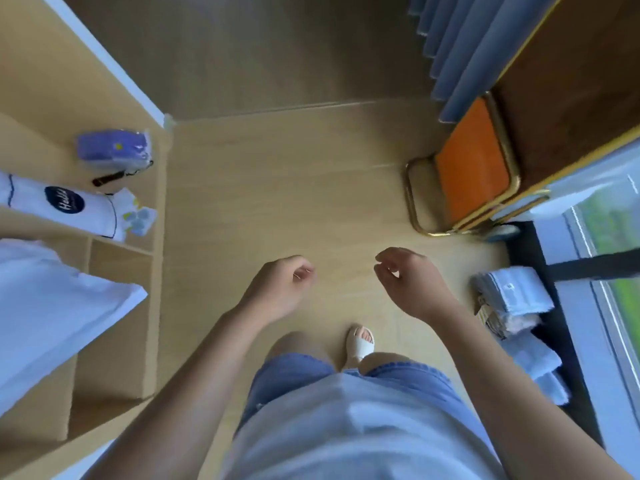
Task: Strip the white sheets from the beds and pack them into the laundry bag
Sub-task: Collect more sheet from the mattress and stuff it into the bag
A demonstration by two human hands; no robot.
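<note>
Both my hands hang in front of me over the light wooden floor, and neither holds anything. My left hand (277, 287) has its fingers loosely curled. My right hand (410, 282) is also loosely curled, about a hand's width to its right. A white pillow or piece of bedding (52, 306) juts in from the left edge, beside the shelf unit. No bed and no laundry bag can be made out.
A wooden shelf unit (117, 323) stands at left, with a purple pack (112, 148) and a white bag (65, 206) on it. An orange chair (471, 168) sits under a dark desk at right. Folded towels (512, 299) lie by the window. Blue curtains (467, 46) hang at the back.
</note>
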